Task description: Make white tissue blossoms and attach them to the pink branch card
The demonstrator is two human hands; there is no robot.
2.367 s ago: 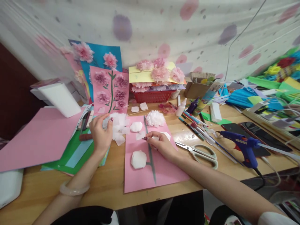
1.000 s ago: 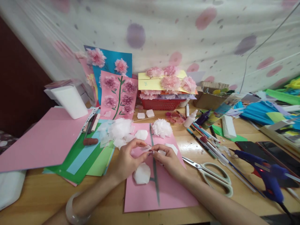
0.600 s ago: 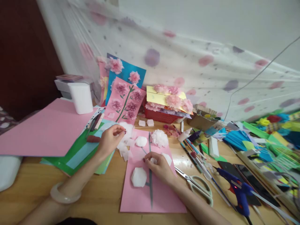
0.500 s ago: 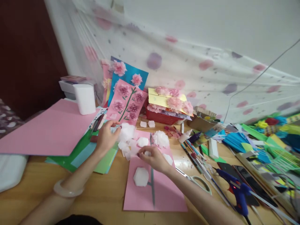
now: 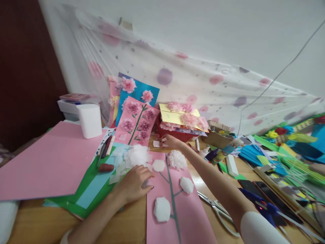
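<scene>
My right hand reaches to the back of the table, its fingers closed on a small white paper square. A second white paper square lies just left of it. My left hand, fingers bent and thumb apart, rests open at the left edge of a pink sheet. That sheet bears a painted green stem, several white paper pads and a fluffy white tissue flower. Beyond my left hand sits a pile of white tissue pieces.
Finished flower pictures lean at the back beside a red basket. To the right lie scissors, a blue glue gun and phones. A large pink board and a white container stand left.
My right hand has moved from over the pink sheet to the squares at the back. My left hand has left the tissue pile and come down towards the sheet's edge. The view has shifted.
</scene>
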